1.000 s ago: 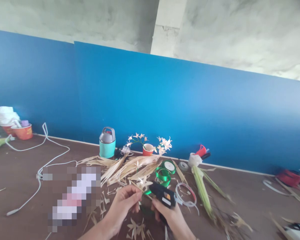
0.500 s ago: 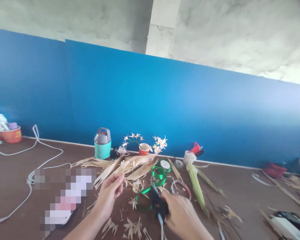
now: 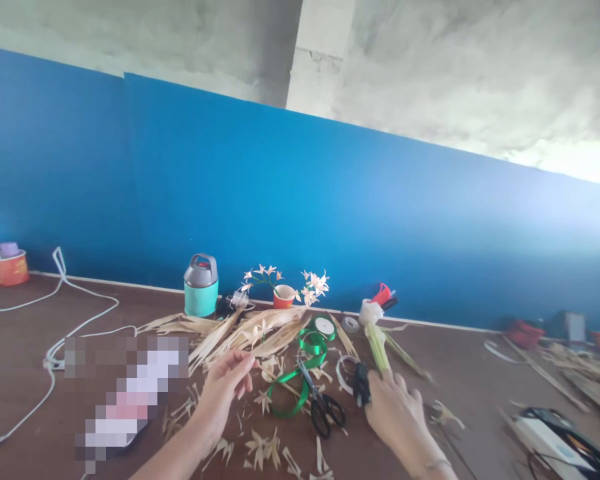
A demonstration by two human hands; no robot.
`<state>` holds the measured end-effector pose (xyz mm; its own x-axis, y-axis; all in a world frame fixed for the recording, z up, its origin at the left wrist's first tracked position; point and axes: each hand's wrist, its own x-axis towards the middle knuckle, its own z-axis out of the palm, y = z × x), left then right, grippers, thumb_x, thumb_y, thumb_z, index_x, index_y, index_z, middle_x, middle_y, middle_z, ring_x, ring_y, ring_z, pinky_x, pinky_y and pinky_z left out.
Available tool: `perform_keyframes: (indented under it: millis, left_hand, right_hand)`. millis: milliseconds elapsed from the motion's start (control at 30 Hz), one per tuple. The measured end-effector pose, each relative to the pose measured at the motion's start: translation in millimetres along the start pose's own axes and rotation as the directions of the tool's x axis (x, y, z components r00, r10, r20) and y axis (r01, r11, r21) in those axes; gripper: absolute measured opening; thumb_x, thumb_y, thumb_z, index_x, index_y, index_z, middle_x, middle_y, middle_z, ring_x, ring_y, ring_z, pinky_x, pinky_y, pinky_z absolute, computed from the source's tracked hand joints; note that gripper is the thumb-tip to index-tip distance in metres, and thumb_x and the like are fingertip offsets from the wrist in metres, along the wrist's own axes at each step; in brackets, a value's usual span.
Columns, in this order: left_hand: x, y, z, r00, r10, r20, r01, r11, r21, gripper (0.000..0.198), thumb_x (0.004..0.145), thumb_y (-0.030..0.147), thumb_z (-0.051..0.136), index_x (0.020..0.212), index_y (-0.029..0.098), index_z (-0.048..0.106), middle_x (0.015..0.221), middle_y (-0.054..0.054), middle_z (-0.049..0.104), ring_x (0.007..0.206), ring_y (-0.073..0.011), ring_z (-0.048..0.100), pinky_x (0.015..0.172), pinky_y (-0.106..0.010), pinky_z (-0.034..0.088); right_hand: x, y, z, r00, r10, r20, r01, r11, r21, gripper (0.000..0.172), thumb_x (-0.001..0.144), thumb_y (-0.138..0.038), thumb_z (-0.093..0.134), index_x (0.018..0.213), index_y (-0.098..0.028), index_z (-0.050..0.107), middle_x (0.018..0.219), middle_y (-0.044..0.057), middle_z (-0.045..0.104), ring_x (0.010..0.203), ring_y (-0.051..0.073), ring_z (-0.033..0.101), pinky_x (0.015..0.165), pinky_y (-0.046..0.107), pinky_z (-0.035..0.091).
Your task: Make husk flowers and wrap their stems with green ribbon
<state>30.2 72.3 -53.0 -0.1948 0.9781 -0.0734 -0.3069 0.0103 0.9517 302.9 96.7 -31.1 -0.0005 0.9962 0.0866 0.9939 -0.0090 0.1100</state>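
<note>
My left hand point(image 3: 230, 379) is raised over the husk pieces, thumb and fingers pinched together. Whatever is between its fingertips is too thin to make out. My right hand point(image 3: 397, 407) is at the right, beside the green stalks point(image 3: 377, 347). At its thumb side a black object point(image 3: 361, 385) appears gripped; its kind is unclear. Black-handled scissors point(image 3: 323, 403) lie on the table between the hands, blades partly spread across a green ribbon point(image 3: 287, 410). Small cut husk flowers point(image 3: 263, 448) are scattered nearby. A wire coil point(image 3: 345, 373) sits just left of the black object.
At the back, a red cup point(image 3: 283, 301) holds pale flowers, near a teal container point(image 3: 201, 297). Dry husks point(image 3: 275, 327), a ribbon spool point(image 3: 325, 326) and a tape roll point(image 3: 350, 325) lie ahead. A white cable point(image 3: 87, 327) crosses the left side; a blue partition point(image 3: 300, 200) stands behind.
My right hand has let go of the scissors and moved right, with the black object now at its thumb side. My left hand keeps its pinch. The view has shifted slightly.
</note>
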Motion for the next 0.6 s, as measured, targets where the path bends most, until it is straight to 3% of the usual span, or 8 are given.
perform_keyframes:
  millis: [133, 233, 300, 367, 433, 533, 567, 600]
  left_hand:
    - [0, -3, 0.9, 1.0, 0.005, 0.025, -0.006, 0.998, 0.069, 0.033, 0.067, 0.048, 0.066, 0.069, 0.016, 0.057, 0.044, 0.006, 0.05, 0.04, -0.0051, 0.032, 0.042, -0.018, 0.017]
    - [-1, -5, 1.3, 0.999, 0.017, 0.047, -0.019, 0.998, 0.057, 0.032, 0.065, 0.046, 0.068, 0.069, 0.016, 0.057, 0.058, 0.003, 0.058, 0.039, -0.0036, 0.032, 0.042, -0.018, 0.015]
    - [-1, -5, 1.3, 0.998, 0.031, 0.053, -0.033, 0.998, 0.044, 0.03, 0.066, 0.044, 0.068, 0.069, 0.016, 0.057, 0.059, 0.003, 0.058, 0.04, -0.0041, 0.034, 0.042, -0.018, 0.017]
    - [0, -5, 0.8, 0.998, 0.038, 0.059, -0.04, 0.998, 0.038, 0.03, 0.067, 0.044, 0.068, 0.068, 0.016, 0.057, 0.052, 0.004, 0.053, 0.04, -0.0047, 0.033, 0.042, -0.018, 0.018]
    - [1, -5, 0.2, 0.997, 0.037, 0.067, -0.038, 0.999, 0.018, 0.031, 0.067, 0.044, 0.068, 0.067, 0.016, 0.057, 0.049, 0.005, 0.05, 0.041, -0.0049, 0.032, 0.042, -0.018, 0.019]
    - [1, -4, -0.1, 0.997, 0.02, 0.07, -0.017, 0.999, -0.043, 0.033, 0.065, 0.046, 0.07, 0.066, 0.016, 0.057, 0.052, 0.005, 0.05, 0.042, -0.0044, 0.031, 0.042, -0.018, 0.018]
    - [1, -3, 0.0, 0.998, 0.012, 0.069, -0.008, 0.998, -0.062, 0.033, 0.065, 0.046, 0.07, 0.065, 0.015, 0.057, 0.053, 0.005, 0.05, 0.042, -0.0042, 0.03, 0.042, -0.018, 0.018]
    - [1, -2, 0.2, 0.998, 0.003, 0.07, 0.002, 0.997, -0.077, 0.033, 0.064, 0.046, 0.071, 0.064, 0.015, 0.057, 0.054, 0.004, 0.05, 0.043, -0.0042, 0.03, 0.042, -0.018, 0.019]
  right_hand:
    - [4, -45, -13, 0.958, -0.275, -0.081, 0.286, 0.923, 0.256, 0.026, 0.073, -0.009, 0.046, 0.084, -0.021, 0.066, 0.092, 0.007, 0.064, 0.096, 0.024, 0.054, 0.081, 0.034, 0.034]
    - [13, -75, -10, 0.906, -0.396, -0.152, 0.422, 0.805, 0.417, 0.034, 0.068, -0.005, 0.048, 0.093, -0.021, 0.066, 0.096, 0.006, 0.062, 0.097, 0.022, 0.052, 0.084, 0.031, 0.034]
    - [21, -88, -3, 0.887, -0.422, -0.185, 0.448, 0.695, 0.562, 0.028, 0.061, -0.003, 0.053, 0.079, -0.019, 0.067, 0.091, 0.005, 0.062, 0.094, 0.022, 0.052, 0.084, 0.031, 0.035]
    - [31, -94, 1, 0.902, -0.378, -0.211, 0.414, 0.613, 0.673, 0.016, 0.057, -0.004, 0.056, 0.062, -0.017, 0.063, 0.08, 0.005, 0.062, 0.087, 0.022, 0.054, 0.081, 0.031, 0.037]
    - [43, -91, -1, 0.928, -0.296, -0.228, 0.363, 0.568, 0.738, 0.007, 0.065, -0.011, 0.057, 0.061, -0.016, 0.06, 0.07, 0.004, 0.061, 0.074, 0.019, 0.056, 0.071, 0.03, 0.041]
    - [59, -76, -21, 0.956, -0.12, -0.268, 0.293, 0.474, 0.831, 0.026, 0.085, -0.033, 0.04, 0.081, -0.014, 0.058, 0.068, 0.005, 0.06, 0.06, 0.017, 0.056, 0.056, 0.028, 0.043]
    - [63, -69, -31, 0.954, -0.036, -0.298, 0.287, 0.398, 0.871, 0.032, 0.087, -0.039, 0.035, 0.088, -0.015, 0.056, 0.073, 0.006, 0.061, 0.063, 0.017, 0.058, 0.056, 0.028, 0.044]
    - [65, -63, -41, 0.94, 0.107, -0.324, 0.303, 0.178, 0.936, 0.031, 0.085, -0.043, 0.042, 0.089, -0.015, 0.055, 0.078, 0.007, 0.063, 0.068, 0.018, 0.06, 0.058, 0.028, 0.046]
